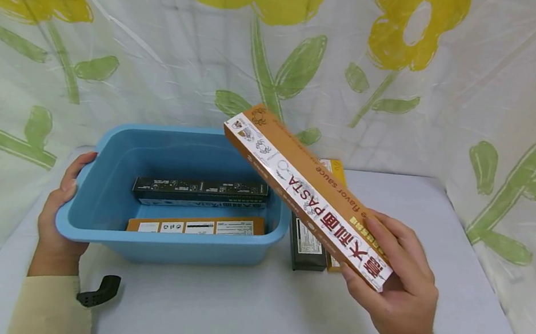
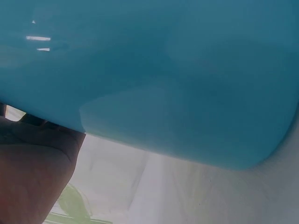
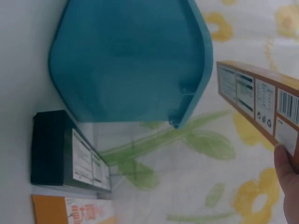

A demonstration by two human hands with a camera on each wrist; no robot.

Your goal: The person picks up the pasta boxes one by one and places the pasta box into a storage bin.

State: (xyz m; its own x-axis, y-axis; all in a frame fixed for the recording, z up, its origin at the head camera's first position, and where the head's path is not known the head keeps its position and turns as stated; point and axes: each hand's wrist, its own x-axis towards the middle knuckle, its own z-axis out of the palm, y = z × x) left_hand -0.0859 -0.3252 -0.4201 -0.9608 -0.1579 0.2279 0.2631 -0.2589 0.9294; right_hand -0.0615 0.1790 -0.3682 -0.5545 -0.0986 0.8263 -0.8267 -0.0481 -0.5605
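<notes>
An orange pasta box (image 1: 310, 196) with a white printed side is gripped near its lower right end by my right hand (image 1: 402, 279). Its far end tilts up and overlaps the right rim of a blue plastic tub (image 1: 172, 251) in the head view. My left hand (image 1: 60, 217) holds the tub at its left rim. Inside the tub lie a black box (image 1: 199, 191) and, in front of it, another orange box (image 1: 201, 227). The right wrist view shows the held box's labelled side (image 3: 261, 98), with the thumb against it.
Right of the tub, a second black box (image 1: 307, 251) and an orange-yellow box (image 1: 334, 168) lie side by side on the white-covered table (image 1: 203, 319), partly hidden by the held box. A flower-printed curtain (image 1: 156, 81) stands behind and along both sides.
</notes>
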